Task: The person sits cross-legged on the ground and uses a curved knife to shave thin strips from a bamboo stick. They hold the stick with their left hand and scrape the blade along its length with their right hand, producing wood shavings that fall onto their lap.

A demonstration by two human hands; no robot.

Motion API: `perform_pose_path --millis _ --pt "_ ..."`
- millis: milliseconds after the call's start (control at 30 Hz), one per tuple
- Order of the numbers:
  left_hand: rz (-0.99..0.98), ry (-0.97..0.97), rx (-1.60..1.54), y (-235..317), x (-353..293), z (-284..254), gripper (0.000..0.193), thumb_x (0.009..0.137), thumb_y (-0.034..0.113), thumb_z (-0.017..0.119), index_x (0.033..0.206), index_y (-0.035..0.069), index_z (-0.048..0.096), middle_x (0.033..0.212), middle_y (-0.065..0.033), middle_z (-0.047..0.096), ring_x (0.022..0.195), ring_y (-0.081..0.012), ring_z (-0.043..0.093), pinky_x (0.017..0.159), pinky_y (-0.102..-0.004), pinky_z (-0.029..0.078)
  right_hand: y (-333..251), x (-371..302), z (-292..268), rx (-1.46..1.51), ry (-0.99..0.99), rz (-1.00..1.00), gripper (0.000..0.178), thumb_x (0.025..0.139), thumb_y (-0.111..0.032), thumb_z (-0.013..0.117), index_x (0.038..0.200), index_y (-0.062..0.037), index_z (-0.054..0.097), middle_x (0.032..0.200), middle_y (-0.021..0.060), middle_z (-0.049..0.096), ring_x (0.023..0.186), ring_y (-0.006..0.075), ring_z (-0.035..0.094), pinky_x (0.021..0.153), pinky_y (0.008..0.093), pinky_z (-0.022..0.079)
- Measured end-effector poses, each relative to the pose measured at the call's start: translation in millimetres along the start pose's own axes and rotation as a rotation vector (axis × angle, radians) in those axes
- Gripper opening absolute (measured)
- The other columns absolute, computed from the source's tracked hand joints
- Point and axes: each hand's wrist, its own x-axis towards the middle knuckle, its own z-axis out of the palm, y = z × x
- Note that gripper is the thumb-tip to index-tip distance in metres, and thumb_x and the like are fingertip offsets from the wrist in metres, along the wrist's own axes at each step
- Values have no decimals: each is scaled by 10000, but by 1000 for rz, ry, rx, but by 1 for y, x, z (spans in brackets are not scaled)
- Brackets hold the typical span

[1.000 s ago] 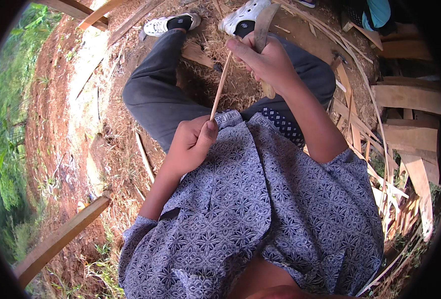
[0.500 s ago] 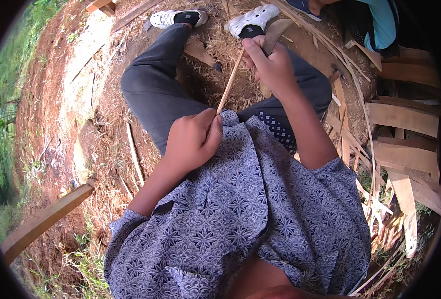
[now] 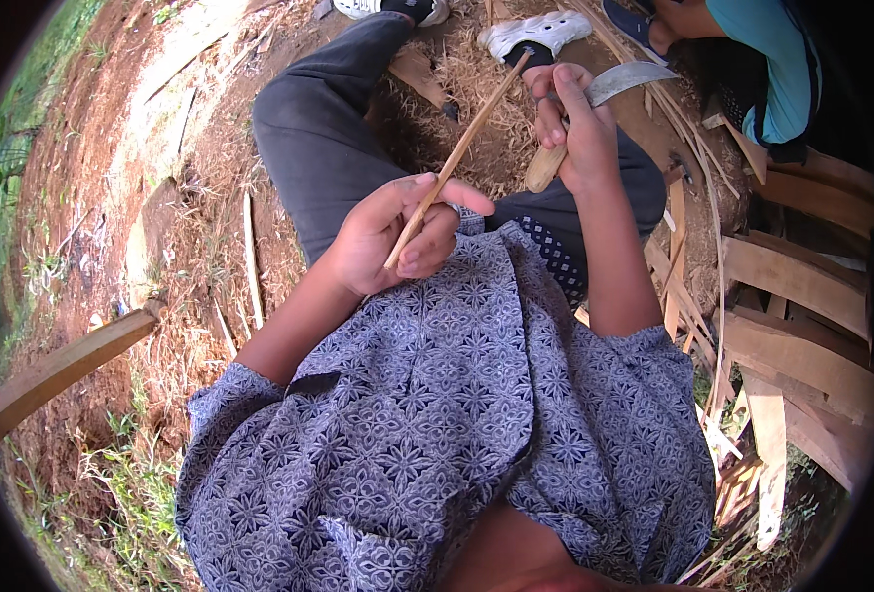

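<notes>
A thin bamboo stick (image 3: 471, 128) slants up and away from my left hand (image 3: 402, 232). Its lower end lies across the palm under my thumb, with the index finger stretched out to the right beside it. My right hand (image 3: 583, 133) grips the wooden handle (image 3: 545, 170) of a curved knife, a little right of the stick and apart from it. The grey blade (image 3: 629, 81) of the knife points to the right, away from the stick. Both hands are above my lap, between my bent knees.
Wood shavings litter the brown soil around my white shoes (image 3: 533, 36). Stacked planks (image 3: 797, 276) and split strips (image 3: 688, 281) lie on the right. Another person's leg and blue clothing (image 3: 787, 69) show at the far right. A wooden beam (image 3: 67, 373) juts in from the left.
My right hand has come away from the stick's far end, and the knife blade has swung to point right. The left hand has rolled palm up with the stick.
</notes>
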Motion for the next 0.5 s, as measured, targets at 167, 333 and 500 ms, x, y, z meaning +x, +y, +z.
perform_pose_path --millis 167,333,500 --pt "-29 28 131 7 7 1 584 1122 359 277 1251 -115 593 518 38 413 406 -59 362 398 -202 330 -8 0 11 -138 -44 71 316 1012 -340 684 911 -42 653 810 37 662 490 21 452 441 205 390" --pt "-19 90 248 15 14 5 614 1108 430 284 1221 -83 600 511 46 396 390 -57 356 386 -202 321 -15 9 16 -204 -20 70 251 1011 -299 689 927 -66 646 798 14 656 495 10 437 465 186 380" --pt "22 117 229 13 11 -1 507 1107 432 318 972 17 575 503 46 362 387 -66 322 383 -225 295 -18 19 11 -329 -33 43 270 1042 -315 639 1080 -48 656 798 -15 620 518 -3 418 484 174 362"
